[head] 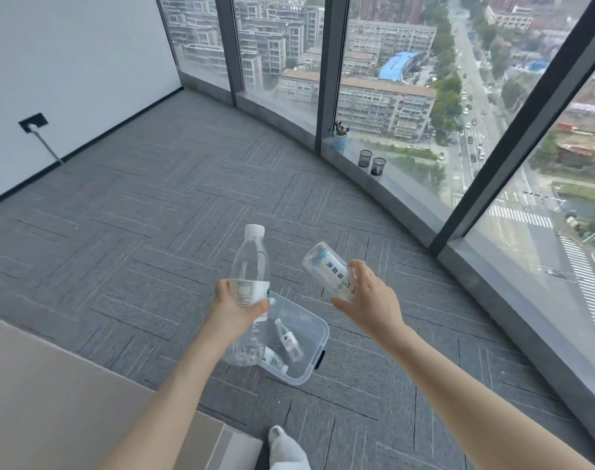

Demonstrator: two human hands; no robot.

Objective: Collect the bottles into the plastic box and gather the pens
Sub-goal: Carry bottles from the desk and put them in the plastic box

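The left hand (236, 305) has its fingers wrapped round the labelled waist of a clear water bottle (249, 266), thumb on the near side, fingertips curling round the far side. That bottle stands close to upright, white cap at the top and tilted slightly away from the person, its base hanging low, over the near-left part of the clear plastic box (309, 347) on the carpet. The right hand (369, 296) grips a second clear bottle with a blue-and-white label (326, 266), fingers closed round the end nearer the wrist; its long axis slants up and to the left, the free end pointing towards the other bottle. Which end carries its cap I cannot tell.

The box lies below and between the two hands, nearer the left one, so the left bottle looks placed to go straight down into it, while the right bottle would need to travel left and towards the person first. Inside the box lie two small bottles (289, 340) on their sides, with room beside them.

Farther off, on the window sill, stand two black mesh pen cups (371, 162) and a small potted plant (340, 137). No pens show anywhere in view.
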